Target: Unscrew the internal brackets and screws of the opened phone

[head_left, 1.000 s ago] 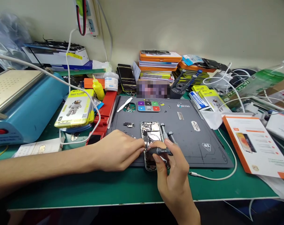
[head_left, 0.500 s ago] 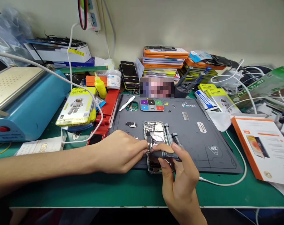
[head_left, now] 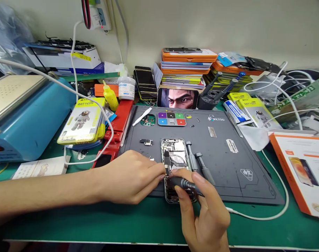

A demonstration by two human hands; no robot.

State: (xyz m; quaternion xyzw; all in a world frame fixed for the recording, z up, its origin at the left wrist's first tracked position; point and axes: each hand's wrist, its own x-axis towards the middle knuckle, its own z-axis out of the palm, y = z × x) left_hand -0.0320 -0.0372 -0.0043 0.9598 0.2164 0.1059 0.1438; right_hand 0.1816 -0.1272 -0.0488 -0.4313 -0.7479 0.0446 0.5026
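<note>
Watching from the head view, I saw my right hand [head_left: 201,213] nearest the lens, its fingers curled tight around a dark screwdriver [head_left: 184,183] that lay almost level, tip pointing left into the lower half of an opened phone [head_left: 175,157]. My left hand [head_left: 130,176] came in from the left with the forearm resting on the green counter [head_left: 96,217]; its fingers were drawn together, the tips pressed at the phone's left edge right where the screwdriver tip met it. Whether those fingertips pinched a small part I could not tell.

The phone lay face-open on a grey work mat [head_left: 228,164], near the mat's front edge, its lower end hidden by my right thumb and the tool. Just right of the phone two more screwdrivers [head_left: 198,162] lay side by side on the mat. A white cable [head_left: 267,213] curved round the mat's front right corner.

Farther back on the mat sat a small loose part [head_left: 146,142], a coloured screw tray [head_left: 171,119] and a white pry tool [head_left: 141,117]. Left of the mat lay a red holder [head_left: 117,126], a yellow battery box [head_left: 83,119] and a blue machine [head_left: 30,119]. Behind the mat stood a propped phone with a lit screen [head_left: 177,98], backed by a stack of orange boxes [head_left: 187,66] against the wall.
</note>
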